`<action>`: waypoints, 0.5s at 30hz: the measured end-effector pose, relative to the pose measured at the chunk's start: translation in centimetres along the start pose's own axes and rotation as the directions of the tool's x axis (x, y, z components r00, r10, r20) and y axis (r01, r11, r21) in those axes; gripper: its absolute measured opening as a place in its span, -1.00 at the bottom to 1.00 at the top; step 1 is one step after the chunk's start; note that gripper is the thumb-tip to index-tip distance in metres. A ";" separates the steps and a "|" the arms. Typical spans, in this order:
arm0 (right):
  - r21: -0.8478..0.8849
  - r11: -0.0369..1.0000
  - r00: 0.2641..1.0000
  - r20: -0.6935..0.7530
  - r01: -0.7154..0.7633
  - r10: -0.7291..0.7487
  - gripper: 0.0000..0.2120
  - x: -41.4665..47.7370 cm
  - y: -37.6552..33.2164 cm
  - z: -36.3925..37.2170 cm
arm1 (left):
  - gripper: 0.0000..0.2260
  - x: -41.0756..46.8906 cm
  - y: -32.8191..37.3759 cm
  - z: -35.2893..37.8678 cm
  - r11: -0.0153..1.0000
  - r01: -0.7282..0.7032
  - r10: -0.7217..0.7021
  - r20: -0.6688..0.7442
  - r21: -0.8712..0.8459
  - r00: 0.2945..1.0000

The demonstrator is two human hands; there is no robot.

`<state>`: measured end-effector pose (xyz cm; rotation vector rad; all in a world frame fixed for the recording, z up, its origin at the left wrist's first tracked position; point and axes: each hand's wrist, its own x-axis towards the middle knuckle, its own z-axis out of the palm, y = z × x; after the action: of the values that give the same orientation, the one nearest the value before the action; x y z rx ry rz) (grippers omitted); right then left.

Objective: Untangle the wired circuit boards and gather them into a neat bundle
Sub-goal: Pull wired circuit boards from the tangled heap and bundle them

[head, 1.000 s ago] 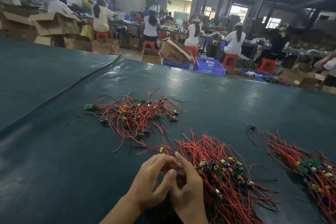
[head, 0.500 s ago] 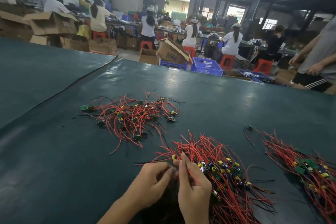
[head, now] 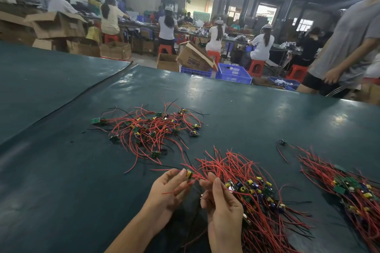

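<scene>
The left hand (head: 166, 190) pinches one small circuit board (head: 188, 173) by its edge; the right hand (head: 223, 207) pinches the red wires (head: 196, 176) running from it, hands close together, likely to draw that lead straight before laying it onto the aligned bundle (head: 253, 189) touching the right hand. The loose tangle (head: 152, 127) lies farther out; a second sorted bundle (head: 349, 189) lies well to the right. All rest on a dark green counter (head: 61, 170) in a workshop with seated workers (head: 263, 42), cardboard boxes (head: 59, 24) and blue crates (head: 233, 73)

Hands (head: 223, 209) amid red-wired circuit boards (head: 254, 190)
</scene>
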<state>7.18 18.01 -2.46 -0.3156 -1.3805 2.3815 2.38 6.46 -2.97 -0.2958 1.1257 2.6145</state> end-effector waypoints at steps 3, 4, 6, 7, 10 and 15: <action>-0.049 0.999 1.000 -0.012 -0.007 0.007 -0.77 0.1 0.0 -0.1 | -0.75 -0.1 0.4 0.0 0.995 0.008 -0.010 -0.020 -0.101 1.000; -0.065 0.998 1.000 0.000 -0.013 0.013 -0.79 0.1 0.2 -0.1 | -0.74 -0.1 0.4 0.0 0.993 0.002 -0.003 -0.012 -0.121 1.000; -0.114 0.993 0.999 0.036 -0.027 0.031 -0.76 0.0 0.5 -0.1 | -0.70 -0.3 0.6 0.1 0.989 -0.042 0.042 -0.007 -0.142 0.999; -0.159 0.987 0.998 0.057 -0.024 0.033 -0.71 0.0 0.7 -0.1 | -0.68 -0.3 0.7 0.1 0.986 -0.075 0.073 -0.017 -0.149 0.997; -0.337 0.941 0.990 0.142 0.024 0.026 -0.68 -0.3 1.1 0.1 | -0.69 -0.2 0.7 0.1 0.980 -0.149 0.146 -0.035 -0.129 0.989; -0.403 0.912 0.988 0.150 0.078 -0.018 -0.83 -0.6 1.0 0.5 | -0.85 -0.5 -0.2 0.1 0.983 -0.181 0.178 0.090 0.032 0.980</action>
<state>7.33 16.93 -3.10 -0.2159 -1.9321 2.0923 2.94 6.50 -2.88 -0.0746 1.2249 2.7259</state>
